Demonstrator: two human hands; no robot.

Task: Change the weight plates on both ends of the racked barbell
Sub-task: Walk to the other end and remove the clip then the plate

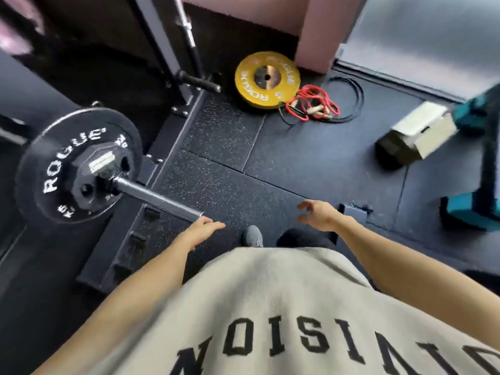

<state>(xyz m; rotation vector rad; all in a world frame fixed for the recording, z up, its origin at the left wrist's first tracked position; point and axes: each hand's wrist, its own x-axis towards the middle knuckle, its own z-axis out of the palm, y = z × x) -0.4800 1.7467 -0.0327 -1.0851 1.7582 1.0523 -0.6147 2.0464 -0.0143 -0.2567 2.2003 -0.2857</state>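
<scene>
The black plate [78, 163] sits collared on the barbell sleeve [159, 198], likely heavy, rigid iron best held by its rim, while the left hand [201, 232] and right hand [318, 215] hover spread and empty nearby

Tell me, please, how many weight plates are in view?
2: a black plate on the barbell sleeve at left, and a yellow plate flat on the floor. Others may be hidden.

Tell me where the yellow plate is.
Head view, upper middle: the yellow plate lies flat on the floor, beside the red jump rope and near the pink wall.
</scene>
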